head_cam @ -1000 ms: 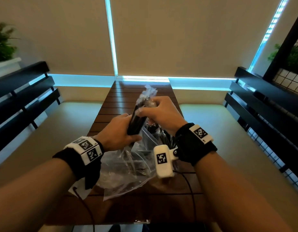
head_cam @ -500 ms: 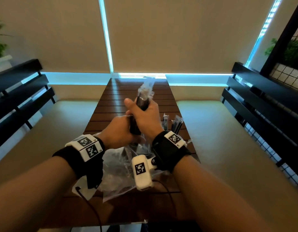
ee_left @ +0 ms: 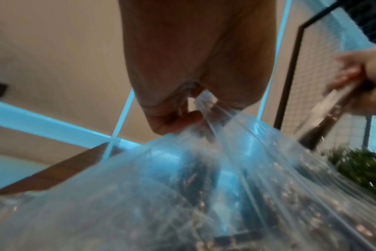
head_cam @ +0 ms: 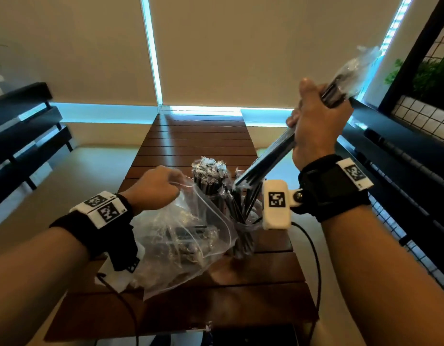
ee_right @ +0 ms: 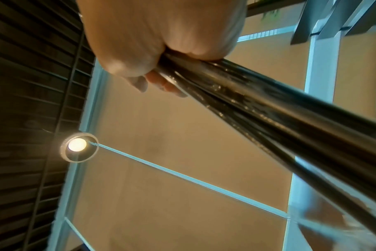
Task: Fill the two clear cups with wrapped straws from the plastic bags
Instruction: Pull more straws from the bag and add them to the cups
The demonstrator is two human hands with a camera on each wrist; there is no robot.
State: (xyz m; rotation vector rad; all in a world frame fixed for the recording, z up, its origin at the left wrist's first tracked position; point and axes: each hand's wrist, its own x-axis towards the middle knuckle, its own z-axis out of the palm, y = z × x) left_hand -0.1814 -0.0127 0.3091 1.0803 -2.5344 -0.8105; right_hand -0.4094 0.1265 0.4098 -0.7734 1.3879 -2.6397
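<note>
Since earlier, right hand (head_cam: 313, 126) had swung its gripped straw bundle (head_cam: 270, 156) up; left hand (head_cam: 153, 188) pinched the bag (head_cam: 181, 236). Long tilted straws could topple the nearer cup (head_cam: 245, 228).

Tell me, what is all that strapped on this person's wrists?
Both forearms are bare. Each wrist wears a black band carrying white tags printed with black square codes. A white boxy camera unit with its own code hangs off the right wrist, trailing a thin black cable.

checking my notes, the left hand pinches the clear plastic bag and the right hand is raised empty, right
Not quite: the right hand is raised but grips a bundle of black wrapped straws, as the head view shows. The left hand does pinch the clear plastic bag.
</note>
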